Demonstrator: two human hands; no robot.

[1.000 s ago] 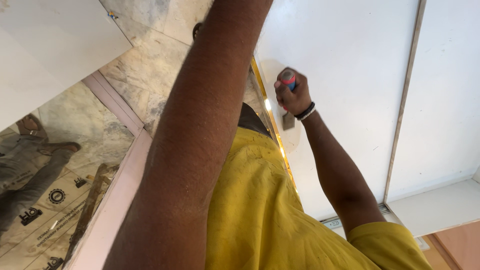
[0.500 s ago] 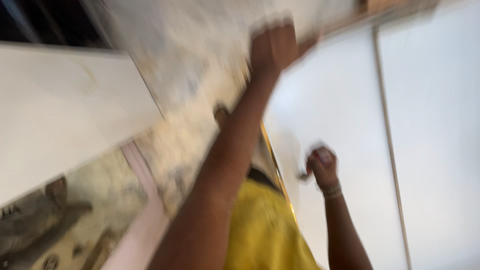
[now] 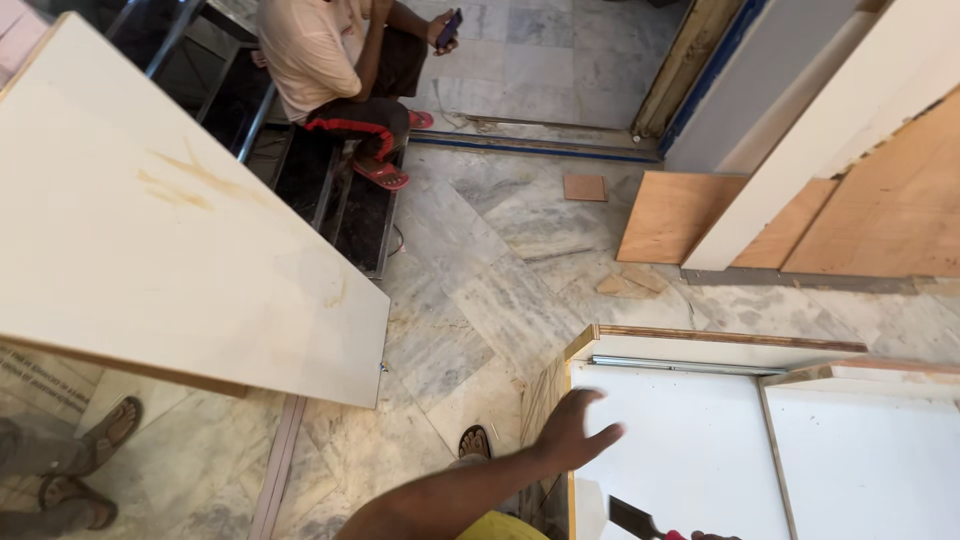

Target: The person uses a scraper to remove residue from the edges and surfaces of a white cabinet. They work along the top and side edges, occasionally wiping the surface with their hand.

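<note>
Bracing: left hand (image 3: 575,430), fingers spread flat, empty, on white cabinet panel (image 3: 680,450) at frame bottom. Right hand barely visible; grip on chisel (image 3: 632,519) unclear. Judgement: keep blade low, palm clear.

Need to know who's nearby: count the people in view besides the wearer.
2. One person sits on the steps at top, holding a phone. Another shows only as sandalled feet at bottom left. Others may be out of frame.
</note>
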